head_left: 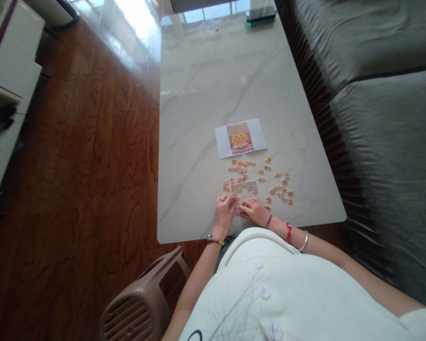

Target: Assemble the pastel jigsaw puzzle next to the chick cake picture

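Observation:
My left hand (pixel 226 209) pinches a small jigsaw puzzle piece at the left side of a partly joined puzzle (pixel 244 186). Across from it, my right hand (pixel 254 211) has its fingers curled together on pinkish joined pieces (pixel 238 212) at the lower edge. The fingers hide part of these pieces. Loose orange and pink puzzle pieces (pixel 242 172) lie just beyond the joined strip, and several more pieces (pixel 281 191) are scattered to the right. Behind them a white sheet (pixel 258 135) carries a printed picture (pixel 240 138) of an orange cartoon figure.
The marble-patterned table (pixel 195 109) has rounded corners. On its far end are a dark phone-like object with a green edge (pixel 261 16) and clear plastic (pixel 208 29). A grey sofa (pixel 394 132) runs along the right. A brown plastic stool (pixel 142 298) stands at the lower left.

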Demonstrator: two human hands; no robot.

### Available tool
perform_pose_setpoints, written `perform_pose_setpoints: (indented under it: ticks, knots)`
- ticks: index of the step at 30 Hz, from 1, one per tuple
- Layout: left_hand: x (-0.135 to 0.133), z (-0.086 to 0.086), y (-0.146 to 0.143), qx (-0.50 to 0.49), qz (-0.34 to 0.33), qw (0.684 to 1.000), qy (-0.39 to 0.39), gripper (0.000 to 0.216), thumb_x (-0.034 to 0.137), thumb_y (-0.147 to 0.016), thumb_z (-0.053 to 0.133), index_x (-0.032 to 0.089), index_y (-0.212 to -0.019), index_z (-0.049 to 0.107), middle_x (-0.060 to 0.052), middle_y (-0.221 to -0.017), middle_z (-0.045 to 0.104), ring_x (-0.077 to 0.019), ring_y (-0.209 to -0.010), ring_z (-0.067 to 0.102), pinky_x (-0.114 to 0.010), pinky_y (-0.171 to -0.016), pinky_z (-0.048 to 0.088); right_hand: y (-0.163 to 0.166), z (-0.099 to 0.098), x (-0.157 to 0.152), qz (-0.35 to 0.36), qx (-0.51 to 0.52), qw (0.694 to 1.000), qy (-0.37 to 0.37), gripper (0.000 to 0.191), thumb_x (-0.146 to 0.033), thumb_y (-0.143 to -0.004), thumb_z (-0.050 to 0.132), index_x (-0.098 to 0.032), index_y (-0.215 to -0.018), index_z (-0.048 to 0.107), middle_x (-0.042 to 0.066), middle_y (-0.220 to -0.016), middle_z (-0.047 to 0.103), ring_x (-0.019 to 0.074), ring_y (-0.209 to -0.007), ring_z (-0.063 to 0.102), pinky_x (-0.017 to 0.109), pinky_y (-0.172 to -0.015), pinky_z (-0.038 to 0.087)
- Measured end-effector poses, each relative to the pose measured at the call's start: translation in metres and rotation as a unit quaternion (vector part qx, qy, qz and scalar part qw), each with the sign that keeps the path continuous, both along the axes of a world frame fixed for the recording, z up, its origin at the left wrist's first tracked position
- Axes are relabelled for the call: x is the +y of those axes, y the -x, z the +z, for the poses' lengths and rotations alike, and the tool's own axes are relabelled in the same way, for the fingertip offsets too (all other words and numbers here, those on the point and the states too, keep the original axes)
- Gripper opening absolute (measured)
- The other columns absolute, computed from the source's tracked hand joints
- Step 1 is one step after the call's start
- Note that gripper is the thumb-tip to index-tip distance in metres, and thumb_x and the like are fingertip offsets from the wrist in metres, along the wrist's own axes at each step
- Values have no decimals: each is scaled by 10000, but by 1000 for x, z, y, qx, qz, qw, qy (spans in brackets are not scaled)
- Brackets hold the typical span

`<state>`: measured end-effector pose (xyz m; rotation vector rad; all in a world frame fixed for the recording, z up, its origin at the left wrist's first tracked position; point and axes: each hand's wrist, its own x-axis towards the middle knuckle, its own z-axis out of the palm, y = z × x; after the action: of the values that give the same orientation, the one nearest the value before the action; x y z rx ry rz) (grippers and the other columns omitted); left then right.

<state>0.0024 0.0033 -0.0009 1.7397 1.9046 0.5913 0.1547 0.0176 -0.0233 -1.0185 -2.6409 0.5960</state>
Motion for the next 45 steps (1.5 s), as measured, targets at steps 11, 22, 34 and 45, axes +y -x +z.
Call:
perform_pose_setpoints:
  ticks: [11, 22, 34, 45]
  knots:
    - [8, -4, 10, -46, -34, 998, 2, 143, 179, -774, 465, 198, -868, 570, -34, -911, 582, -148, -866, 508, -308, -801, 407, -1, 1, 1, 13, -2, 1000, 8, 211, -320, -809, 441, -171, -867, 580, 76, -868, 550, 176, -834, 438, 317, -750, 300]
    - [-4, -3, 19, -22, -16, 999, -16, 214, 124, -774, 425, 201, -928, 552, -45, -969, 557, -147, -916, 502, -298, -837, 409, -4, 0, 2, 28, 9, 999, 23, 224, -339, -802, 449, -176, -885, 579, 79, -888, 540, 180, -848, 435, 321, -758, 301]
    - [-11, -5, 18, -22, -26, 999, -21, 204, 138, -783, 416, 203, -917, 555, -45, -978, 550, -156, -943, 492, -318, -856, 406, -7, 6, 1, 32, -8, 999, 11, 231, -337, -803, 445, -169, -893, 577, 76, -872, 543, 182, -841, 433, 318, -757, 323]
    - [-12, -6, 26, -22, 7, 997, -80, 189, 164, -786, 426, 193, -916, 560, -54, -968, 549, -161, -918, 508, -330, -835, 420, -37, 17, 14, -70, 45, 996, 18, 190, -244, -803, 449, -179, -937, 568, 81, -921, 547, 179, -874, 465, 316, -781, 362]
